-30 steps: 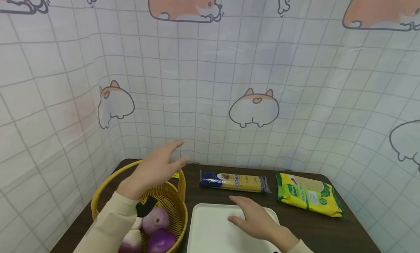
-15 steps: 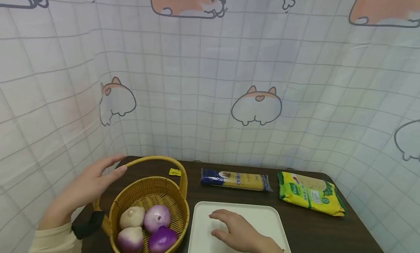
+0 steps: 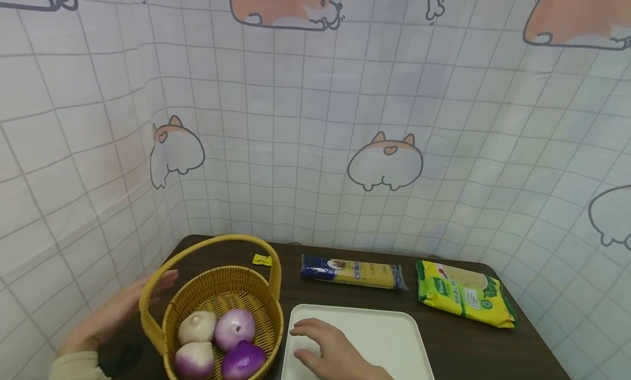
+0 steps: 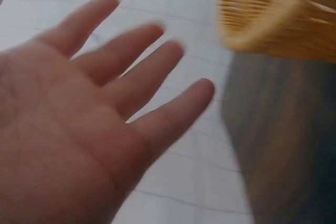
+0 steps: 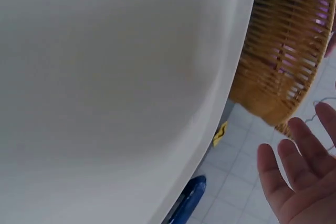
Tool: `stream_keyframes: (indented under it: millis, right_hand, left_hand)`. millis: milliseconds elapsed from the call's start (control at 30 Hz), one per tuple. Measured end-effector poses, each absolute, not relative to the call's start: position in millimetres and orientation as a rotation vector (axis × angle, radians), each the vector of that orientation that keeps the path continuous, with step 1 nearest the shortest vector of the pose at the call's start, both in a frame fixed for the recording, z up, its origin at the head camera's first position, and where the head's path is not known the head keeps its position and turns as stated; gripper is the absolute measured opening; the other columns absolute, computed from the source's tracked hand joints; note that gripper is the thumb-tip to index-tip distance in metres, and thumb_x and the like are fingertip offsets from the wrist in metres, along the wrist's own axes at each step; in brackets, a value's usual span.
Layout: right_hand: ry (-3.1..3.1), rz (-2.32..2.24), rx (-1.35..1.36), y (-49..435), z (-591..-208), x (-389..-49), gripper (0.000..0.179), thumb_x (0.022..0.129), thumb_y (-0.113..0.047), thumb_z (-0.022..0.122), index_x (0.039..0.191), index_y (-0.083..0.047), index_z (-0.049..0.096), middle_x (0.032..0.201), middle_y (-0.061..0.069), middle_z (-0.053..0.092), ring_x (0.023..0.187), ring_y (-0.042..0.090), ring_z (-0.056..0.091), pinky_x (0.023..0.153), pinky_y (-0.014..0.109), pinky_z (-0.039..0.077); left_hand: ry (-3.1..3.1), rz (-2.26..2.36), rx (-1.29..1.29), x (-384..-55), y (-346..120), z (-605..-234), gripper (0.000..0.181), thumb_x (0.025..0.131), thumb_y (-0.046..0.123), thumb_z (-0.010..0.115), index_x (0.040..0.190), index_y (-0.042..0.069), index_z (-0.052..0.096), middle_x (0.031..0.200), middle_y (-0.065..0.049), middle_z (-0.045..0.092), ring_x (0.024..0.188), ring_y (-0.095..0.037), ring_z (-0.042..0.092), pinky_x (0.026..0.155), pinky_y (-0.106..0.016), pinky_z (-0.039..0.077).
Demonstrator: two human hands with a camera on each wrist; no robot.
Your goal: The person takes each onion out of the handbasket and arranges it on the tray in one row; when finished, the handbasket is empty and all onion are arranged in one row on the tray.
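A yellow wicker basket (image 3: 227, 280) with a tall arched handle stands at the front left in the head view. Inside it lie several onions, among them a dark purple onion (image 3: 244, 360) and a whitish onion (image 3: 197, 328). My left hand (image 3: 115, 310) is beside the basket's left side, partly behind the handle; in the left wrist view its fingers are spread and hold nothing. Over the left part of a white tray (image 3: 365, 336) is my right hand (image 3: 329, 348), fingers loosely bent and pointing toward the basket, with nothing in them.
Behind the tray lies a blue and yellow pasta packet (image 3: 352, 272). A yellow and green bag (image 3: 465, 294) rests on the right. Behind the basket is a small yellow packet (image 3: 262, 259). A grid-patterned curtain (image 3: 296, 150) closes off the back and sides of the dark table (image 3: 473, 350).
My left hand has swung from above the basket out to its left side and lowered behind the handle. My right hand has moved left across the tray toward the basket.
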State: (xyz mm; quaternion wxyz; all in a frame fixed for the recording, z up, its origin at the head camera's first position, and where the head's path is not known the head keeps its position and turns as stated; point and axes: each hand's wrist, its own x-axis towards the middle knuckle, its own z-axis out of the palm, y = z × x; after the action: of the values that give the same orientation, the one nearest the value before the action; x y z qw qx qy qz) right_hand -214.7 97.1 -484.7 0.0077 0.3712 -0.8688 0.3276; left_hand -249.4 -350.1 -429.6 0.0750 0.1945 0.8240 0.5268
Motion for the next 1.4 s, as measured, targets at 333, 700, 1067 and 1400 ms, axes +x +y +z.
stream_keyframes:
  millis: [333,700,1067,1400]
  right_hand:
    - [-2.4,1.25,1.173,61.3,-483.4,-213.2,0.027,0.092,-0.013,0.068,0.119,-0.015,0.065,0.115,-0.001,0.065,0.101,0.011,0.061,0.085,0.03,0.053]
    - [-2.364,1.265,1.195,44.2,-475.4,-222.0,0.028,0.09,-0.014,0.069,0.118,-0.019,0.066,0.11,-0.009,0.066,0.093,-0.001,0.057,0.078,0.023,0.051]
    - [-2.53,0.632,1.413,23.8,-472.5,-237.1,0.032,0.092,-0.04,0.065,0.117,-0.021,0.068,0.116,-0.013,0.065,0.107,-0.004,0.056,0.088,0.012,0.044]
    - [-2.675,0.407,1.445,9.0,-473.9,-240.6,0.048,0.079,-0.067,0.067,0.11,-0.03,0.069,0.097,-0.025,0.063,0.081,-0.012,0.051,0.067,0.009,0.037]
  left_hand:
    - [2.361,1.745,0.316,-257.5,-338.1,-485.7,0.063,0.104,0.022,0.043,0.154,-0.003,0.013,0.152,-0.031,0.024,0.116,0.0,0.049,0.09,-0.032,0.047]
    - [2.21,2.059,0.375,-265.0,-325.4,-528.9,0.057,0.104,0.01,0.042,0.155,0.005,0.018,0.134,0.024,0.044,0.116,0.001,0.052,0.088,-0.022,0.047]
    - [2.124,2.183,0.573,-264.7,-308.8,-523.5,0.055,0.098,-0.006,0.042,0.151,0.001,0.028,0.134,0.017,0.053,0.116,-0.002,0.053,0.091,-0.019,0.045]
    - [2.185,2.208,0.449,-261.9,-299.9,-519.1,0.057,0.095,-0.006,0.045,0.149,-0.006,0.027,0.134,0.013,0.052,0.116,-0.004,0.053,0.09,-0.02,0.045]
